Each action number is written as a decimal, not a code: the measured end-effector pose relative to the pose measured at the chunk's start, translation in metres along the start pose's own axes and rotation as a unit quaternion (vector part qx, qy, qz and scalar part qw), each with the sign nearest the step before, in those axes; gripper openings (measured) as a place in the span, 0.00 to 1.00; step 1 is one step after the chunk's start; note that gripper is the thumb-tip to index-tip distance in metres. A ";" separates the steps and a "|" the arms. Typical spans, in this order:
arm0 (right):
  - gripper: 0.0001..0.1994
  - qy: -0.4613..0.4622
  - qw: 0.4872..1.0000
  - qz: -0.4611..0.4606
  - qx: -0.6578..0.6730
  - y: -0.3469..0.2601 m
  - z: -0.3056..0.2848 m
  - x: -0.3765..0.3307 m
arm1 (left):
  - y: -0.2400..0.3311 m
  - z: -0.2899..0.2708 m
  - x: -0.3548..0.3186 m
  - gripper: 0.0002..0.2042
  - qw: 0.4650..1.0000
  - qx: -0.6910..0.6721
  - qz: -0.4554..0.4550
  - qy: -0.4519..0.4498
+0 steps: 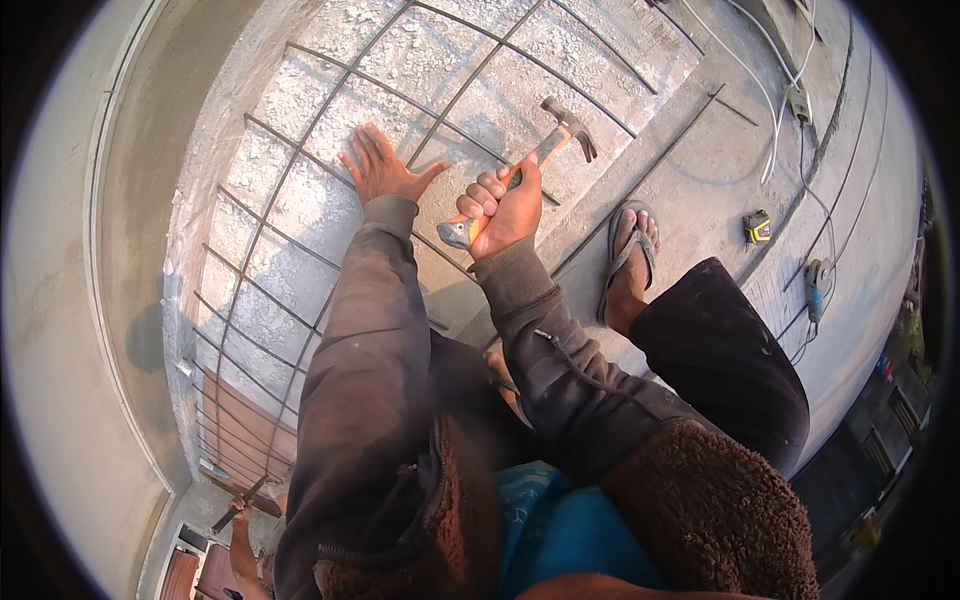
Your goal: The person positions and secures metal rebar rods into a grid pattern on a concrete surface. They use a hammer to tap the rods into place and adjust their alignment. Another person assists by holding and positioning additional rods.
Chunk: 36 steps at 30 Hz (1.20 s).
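Observation:
A claw hammer [555, 143] with an orange and grey handle is in my right hand [508, 205], its fingers wrapped round the grip and its steel head pointing up and away. My left hand [384, 170] is stretched out with fingers spread, over the rebar grid [300, 148] and the rough, chipped concrete [350, 60] beneath it. Whether the palm presses on a bar or on the concrete is hidden. The hammer head is apart from the bars.
A yellow tape measure [757, 227] lies right of my sandalled foot [633, 255]. Farther right is a blue corded power tool [815, 292]. White cable [772, 120] and a loose bar [650, 175] lie on the slab. Another person's arm [243, 550] shows at lower left, beside the wall [80, 300].

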State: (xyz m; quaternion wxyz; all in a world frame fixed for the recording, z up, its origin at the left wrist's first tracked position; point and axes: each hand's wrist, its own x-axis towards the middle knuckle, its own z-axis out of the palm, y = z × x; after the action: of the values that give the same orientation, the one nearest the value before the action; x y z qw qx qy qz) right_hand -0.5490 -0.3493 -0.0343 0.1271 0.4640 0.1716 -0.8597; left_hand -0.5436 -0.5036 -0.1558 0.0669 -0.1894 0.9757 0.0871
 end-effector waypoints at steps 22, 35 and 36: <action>0.21 -0.175 0.656 -0.083 -0.729 -0.044 0.026 -0.017 | 0.025 0.003 -0.049 0.53 0.968 -0.190 -0.096 0.134; 0.26 -0.508 -0.259 -0.218 -0.792 -0.044 0.068 0.007 | 0.108 0.042 -0.152 0.32 0.824 -0.315 -0.466 0.069; 0.24 -0.526 -0.296 -0.195 -0.773 -0.028 0.066 0.007 | 0.111 0.040 -0.156 0.32 0.843 -0.283 -0.441 0.123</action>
State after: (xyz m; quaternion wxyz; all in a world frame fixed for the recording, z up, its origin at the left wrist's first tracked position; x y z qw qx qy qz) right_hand -0.6129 -0.3517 -0.0019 -0.2438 0.7215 -0.6372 -0.1183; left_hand -0.4385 -0.3381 -0.1530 -0.0791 -0.6193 0.7225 0.2969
